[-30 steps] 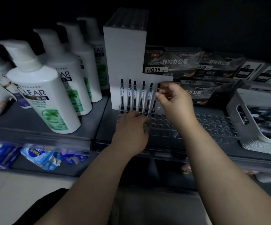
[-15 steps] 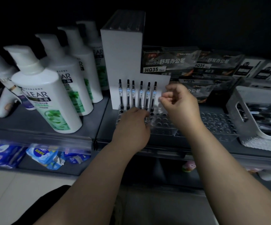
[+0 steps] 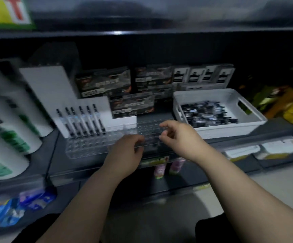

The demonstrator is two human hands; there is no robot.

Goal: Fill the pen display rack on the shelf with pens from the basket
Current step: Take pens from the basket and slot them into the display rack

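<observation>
Six pens stand in the back left row of the clear pen display rack, near the shelf's front edge. Left hand rests on the rack's front rim, fingers bent; whether they grip it cannot be told. Right hand hovers over the rack, fingers loosely curled, empty. White basket of pens sits just right of the rack.

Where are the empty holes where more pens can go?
Free: the front rows of the rack, below the six standing pens, and the holes running right toward the white basket, partly under the left hand and right hand. Crowded: the back row's left end, with boxes behind.
</observation>
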